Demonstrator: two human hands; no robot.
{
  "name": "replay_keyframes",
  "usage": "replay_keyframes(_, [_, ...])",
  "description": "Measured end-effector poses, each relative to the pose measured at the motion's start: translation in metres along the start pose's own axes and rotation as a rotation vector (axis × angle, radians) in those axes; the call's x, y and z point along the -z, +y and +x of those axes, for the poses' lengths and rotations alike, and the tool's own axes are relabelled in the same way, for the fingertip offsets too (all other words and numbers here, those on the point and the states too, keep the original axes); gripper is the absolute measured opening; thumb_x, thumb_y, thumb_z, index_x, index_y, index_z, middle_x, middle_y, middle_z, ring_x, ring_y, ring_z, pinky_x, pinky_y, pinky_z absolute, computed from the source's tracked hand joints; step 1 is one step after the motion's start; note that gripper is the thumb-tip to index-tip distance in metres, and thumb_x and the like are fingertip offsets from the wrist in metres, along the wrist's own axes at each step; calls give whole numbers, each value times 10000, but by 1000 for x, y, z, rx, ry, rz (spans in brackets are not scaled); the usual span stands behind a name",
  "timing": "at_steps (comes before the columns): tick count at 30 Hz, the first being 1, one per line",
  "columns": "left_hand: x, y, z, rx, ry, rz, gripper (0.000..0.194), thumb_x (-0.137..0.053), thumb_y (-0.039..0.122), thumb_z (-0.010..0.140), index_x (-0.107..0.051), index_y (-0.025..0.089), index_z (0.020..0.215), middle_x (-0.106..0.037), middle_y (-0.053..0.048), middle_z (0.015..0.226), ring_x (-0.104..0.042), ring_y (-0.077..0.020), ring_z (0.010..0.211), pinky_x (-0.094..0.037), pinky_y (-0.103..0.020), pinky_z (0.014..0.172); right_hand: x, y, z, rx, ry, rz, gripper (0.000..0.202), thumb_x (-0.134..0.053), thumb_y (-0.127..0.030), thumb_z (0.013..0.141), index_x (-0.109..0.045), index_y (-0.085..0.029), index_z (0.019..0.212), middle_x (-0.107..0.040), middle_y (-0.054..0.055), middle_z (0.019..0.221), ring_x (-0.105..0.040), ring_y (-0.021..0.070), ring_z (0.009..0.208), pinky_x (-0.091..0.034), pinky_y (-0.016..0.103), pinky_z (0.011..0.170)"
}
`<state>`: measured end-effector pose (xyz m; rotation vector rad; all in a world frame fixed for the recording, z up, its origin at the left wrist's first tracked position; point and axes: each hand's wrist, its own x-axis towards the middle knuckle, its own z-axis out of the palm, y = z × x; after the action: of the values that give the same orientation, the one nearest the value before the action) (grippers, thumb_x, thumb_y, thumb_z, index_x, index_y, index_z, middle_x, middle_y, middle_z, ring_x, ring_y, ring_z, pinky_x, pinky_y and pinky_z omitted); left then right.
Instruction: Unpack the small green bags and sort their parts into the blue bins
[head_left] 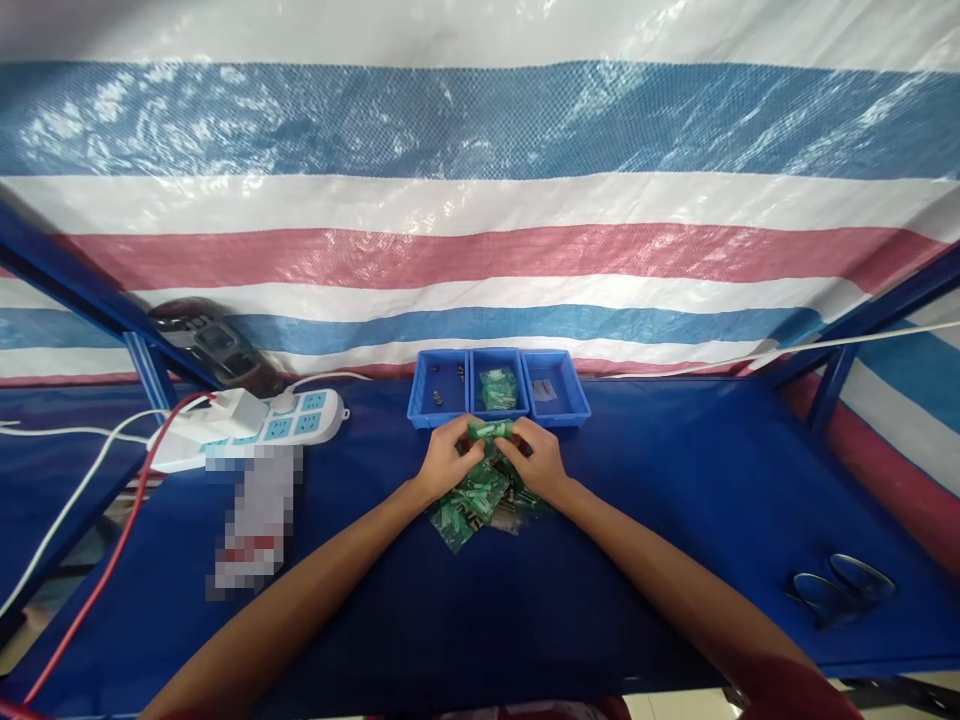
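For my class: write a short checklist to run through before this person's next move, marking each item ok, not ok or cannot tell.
1. Both hands on the packet: ok; left hand and right hand pinch the green packet.
2. Packet intact: cannot tell; fingers cover part of it.
3. Trays close by: ok; three blue trays stand side by side just beyond the hands.
4. Pile spread out singly: not ok; the bags in the pile overlap.
5. Red cable clear of the hands: ok; the red cable runs at far left.
6. Glasses clear: ok; the glasses lie at far right.
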<state>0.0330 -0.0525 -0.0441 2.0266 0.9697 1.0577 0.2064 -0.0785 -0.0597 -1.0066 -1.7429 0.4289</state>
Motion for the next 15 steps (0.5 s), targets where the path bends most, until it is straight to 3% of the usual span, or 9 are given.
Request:
replay_keyframes(10, [-1,0,0,-43,8,27,97,-525,233,822,-548,159,763,-487,21,634,-438,-81,516,-365,-201,506,2,-3,3,-57,-21,16,225,-440,-340,919,-546,-179,802,-443,9,640,-438,135,549,-362,262,521])
replay_keyframes(15, [0,2,0,-23,4,19,168,-519,326,856,-571,167,838,-515,1,692,-453,-86,522,-378,-206,509,2,-4,4,-49,17,-10,269,-441,-338,920,-507,-182,711,-416,2,620,-421,135,540,-352,267,523])
